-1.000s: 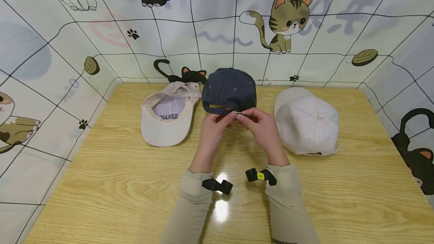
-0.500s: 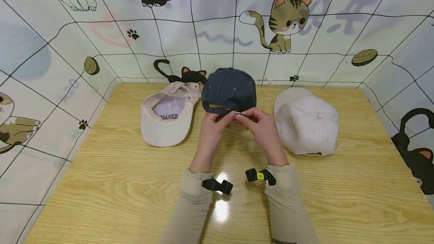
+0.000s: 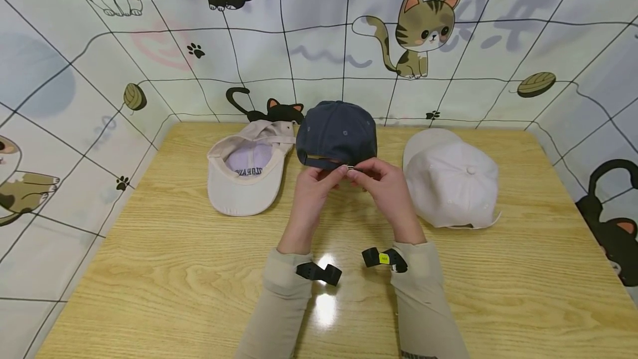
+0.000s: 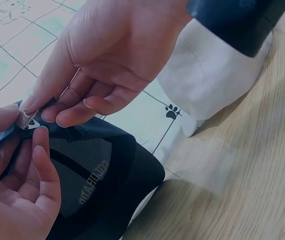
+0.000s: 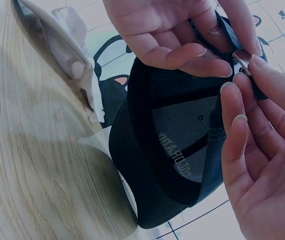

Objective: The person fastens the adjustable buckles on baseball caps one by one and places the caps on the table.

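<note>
A navy baseball cap is held up with its back strap toward me. My left hand pinches the strap between thumb and fingers. Opposite it, my right hand pinches the strap's small metal buckle, which catches the light at the thumb tips. The fingertips of both hands nearly meet there. Both wrist views look into the cap's underside, where reversed lettering shows through on the inner front. Part of the strap is hidden by the fingers.
On the left of the wooden table lies an upturned cream cap with a lilac inside. A white cap sits crown up on the right. Behind stands a cat-print cloth wall.
Both hands stay in place at the strap; the buckle and right fingers shift only very slightly. The caps on either side have not moved.
</note>
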`<action>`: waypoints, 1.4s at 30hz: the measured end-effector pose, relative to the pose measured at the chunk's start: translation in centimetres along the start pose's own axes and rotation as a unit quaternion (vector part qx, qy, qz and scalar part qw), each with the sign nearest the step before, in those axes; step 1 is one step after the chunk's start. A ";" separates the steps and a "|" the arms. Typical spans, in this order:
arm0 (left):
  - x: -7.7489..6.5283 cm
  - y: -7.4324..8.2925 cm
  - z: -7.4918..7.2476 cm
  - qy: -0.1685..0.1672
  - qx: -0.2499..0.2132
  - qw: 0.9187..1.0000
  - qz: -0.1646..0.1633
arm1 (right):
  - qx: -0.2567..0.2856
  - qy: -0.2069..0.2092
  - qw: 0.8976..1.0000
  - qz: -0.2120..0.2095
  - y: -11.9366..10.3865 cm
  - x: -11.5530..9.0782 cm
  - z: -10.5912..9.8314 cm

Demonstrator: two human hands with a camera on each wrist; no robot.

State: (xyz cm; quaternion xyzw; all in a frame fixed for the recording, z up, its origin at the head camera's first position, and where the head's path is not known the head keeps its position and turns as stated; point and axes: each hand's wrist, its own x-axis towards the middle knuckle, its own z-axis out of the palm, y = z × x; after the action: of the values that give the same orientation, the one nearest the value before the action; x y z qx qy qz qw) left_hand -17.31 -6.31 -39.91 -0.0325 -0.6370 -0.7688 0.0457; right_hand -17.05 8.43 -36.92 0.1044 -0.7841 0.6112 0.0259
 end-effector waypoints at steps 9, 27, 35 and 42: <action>0.2 0.2 -0.1 0.032 -0.088 0.996 0.006 | -0.029 -0.021 0.999 -0.015 -0.6 -0.2 0.4; 0.0 0.5 -1.1 -0.096 -0.509 0.855 -0.013 | 0.019 -0.088 0.996 -0.012 -0.6 -0.5 0.1; -0.1 0.6 -1.1 -0.130 -0.523 0.842 0.020 | 0.038 -0.109 0.993 -0.022 1.3 0.1 0.0; 0.0 0.6 -0.9 -0.121 -0.414 0.902 0.021 | 0.037 -0.085 0.995 -0.027 2.2 0.4 0.1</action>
State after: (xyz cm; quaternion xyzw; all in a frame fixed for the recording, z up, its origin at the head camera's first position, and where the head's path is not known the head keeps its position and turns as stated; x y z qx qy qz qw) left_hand -17.22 -7.27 -39.49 -0.1546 -0.2615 -0.9522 -0.0326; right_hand -17.91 8.80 -39.00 0.1778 -0.7569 0.6283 -0.0279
